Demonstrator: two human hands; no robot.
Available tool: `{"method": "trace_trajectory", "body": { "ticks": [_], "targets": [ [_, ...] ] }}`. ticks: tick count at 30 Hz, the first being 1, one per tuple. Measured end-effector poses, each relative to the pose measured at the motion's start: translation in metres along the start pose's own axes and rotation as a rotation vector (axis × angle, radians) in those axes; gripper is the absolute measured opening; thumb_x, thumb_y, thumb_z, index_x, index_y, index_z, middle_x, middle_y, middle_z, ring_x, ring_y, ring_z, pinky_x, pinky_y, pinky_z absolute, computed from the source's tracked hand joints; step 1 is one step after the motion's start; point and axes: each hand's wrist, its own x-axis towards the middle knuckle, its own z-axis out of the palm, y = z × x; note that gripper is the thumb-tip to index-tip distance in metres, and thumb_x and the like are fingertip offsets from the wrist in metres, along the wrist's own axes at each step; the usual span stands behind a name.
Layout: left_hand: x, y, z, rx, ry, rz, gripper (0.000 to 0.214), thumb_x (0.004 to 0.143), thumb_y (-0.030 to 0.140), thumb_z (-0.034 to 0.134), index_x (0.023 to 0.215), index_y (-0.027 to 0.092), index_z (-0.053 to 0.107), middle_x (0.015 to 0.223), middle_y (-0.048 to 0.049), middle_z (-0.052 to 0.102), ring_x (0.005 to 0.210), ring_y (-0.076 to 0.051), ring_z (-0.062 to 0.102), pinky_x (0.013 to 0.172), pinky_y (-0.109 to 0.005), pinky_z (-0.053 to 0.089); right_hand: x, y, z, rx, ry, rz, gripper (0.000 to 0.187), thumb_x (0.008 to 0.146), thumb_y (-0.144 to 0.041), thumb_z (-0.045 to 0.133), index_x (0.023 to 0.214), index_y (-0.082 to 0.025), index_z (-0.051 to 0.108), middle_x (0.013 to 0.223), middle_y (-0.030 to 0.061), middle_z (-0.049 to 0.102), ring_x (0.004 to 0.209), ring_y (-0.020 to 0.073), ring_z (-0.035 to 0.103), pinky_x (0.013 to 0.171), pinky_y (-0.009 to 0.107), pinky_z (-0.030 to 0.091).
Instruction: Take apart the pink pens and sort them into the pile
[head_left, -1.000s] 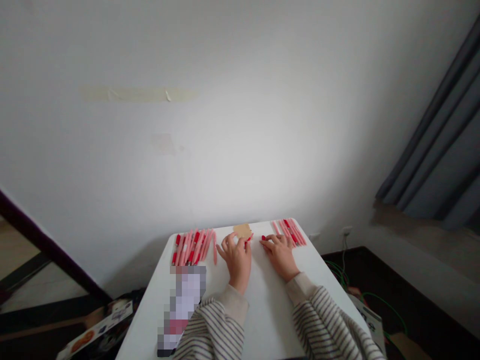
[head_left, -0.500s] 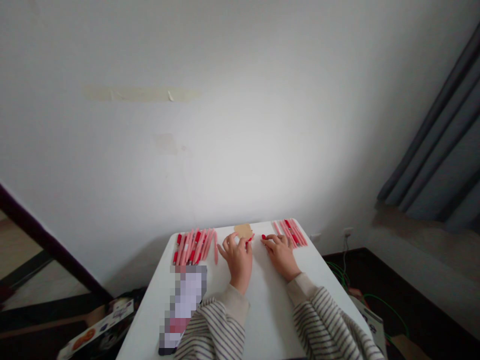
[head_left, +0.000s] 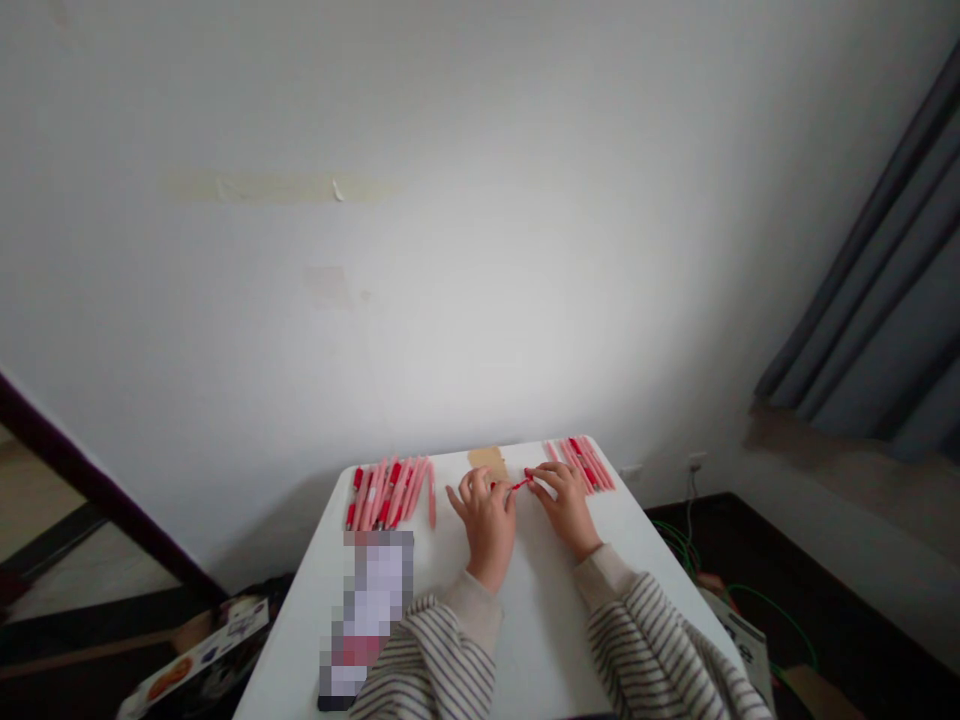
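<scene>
Over the far part of the white table, my left hand is closed in a pinch on a slim red pen. Its red end sticks out toward the right; most of the rest is hidden behind the fingers. My right hand pinches a small red piece, which looks like a pen cap, at that end. Whether the two pieces are joined I cannot tell. A pile of pink and red pens lies left of my left hand, with a single pink pen beside it. More pens lie beyond my right hand.
A tan patch shows on the table's far edge, against the wall. A blurred-out flat object lies at the left by my sleeve. Right of the table are a wall socket and green cables on the floor.
My left hand has moved right with the red pen, closing the gap to my right hand. The red pieces in both hands now meet or nearly meet. The pen piles are unmoved.
</scene>
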Motion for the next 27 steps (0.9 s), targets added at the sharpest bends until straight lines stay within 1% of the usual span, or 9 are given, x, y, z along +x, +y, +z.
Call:
{"method": "trace_trajectory", "body": {
  "ticks": [5,8,14,20,27],
  "targets": [
    [-0.002,0.0,0.002,-0.001,-0.006,0.023,0.013,0.08,0.031,0.062,0.089,0.031,0.071,0.121,-0.0042,0.054,0.121,-0.026,0.041,0.11,-0.066,0.018,0.0,-0.002,0.001,0.078,0.019,0.007,0.028,0.091,-0.047,0.052,0.095,-0.028,0.073,0.1,0.0062,0.065,0.098,0.0224,0.051,0.089,0.04,0.04],
    [-0.002,-0.001,0.003,0.002,-0.013,0.025,0.012,0.08,0.03,0.062,0.089,0.031,0.071,0.121,-0.0035,0.054,0.121,-0.026,0.04,0.11,-0.067,0.017,0.0,-0.004,0.0,0.106,0.038,0.019,0.029,0.09,-0.046,0.053,0.09,-0.027,0.074,0.097,0.0066,0.066,0.097,0.0228,0.052,0.088,0.039,0.04],
    [-0.003,0.0,0.003,0.022,-0.027,0.02,0.011,0.08,0.028,0.062,0.087,0.028,0.07,0.12,-0.0041,0.054,0.121,-0.026,0.041,0.111,-0.067,0.017,0.002,-0.004,-0.006,0.133,0.027,0.062,0.031,0.09,-0.047,0.052,0.09,-0.025,0.074,0.096,0.0076,0.067,0.096,0.0229,0.055,0.089,0.039,0.038],
    [-0.003,-0.001,0.005,0.075,-0.019,0.024,0.01,0.079,0.026,0.063,0.086,0.026,0.07,0.12,-0.0038,0.055,0.122,-0.026,0.041,0.111,-0.068,0.015,0.003,-0.001,-0.008,0.119,0.073,0.11,0.038,0.091,-0.051,0.047,0.09,-0.023,0.073,0.095,0.0084,0.07,0.096,0.025,0.055,0.089,0.04,0.035],
    [-0.003,-0.001,0.011,0.149,-0.022,0.074,0.015,0.084,0.029,0.056,0.083,0.024,0.07,0.122,-0.0057,0.056,0.123,-0.028,0.041,0.111,-0.071,0.012,0.002,0.0,-0.008,0.097,0.094,0.124,0.04,0.09,-0.054,0.047,0.088,-0.023,0.073,0.093,0.0082,0.071,0.094,0.0238,0.057,0.088,0.039,0.034]
  ]
}}
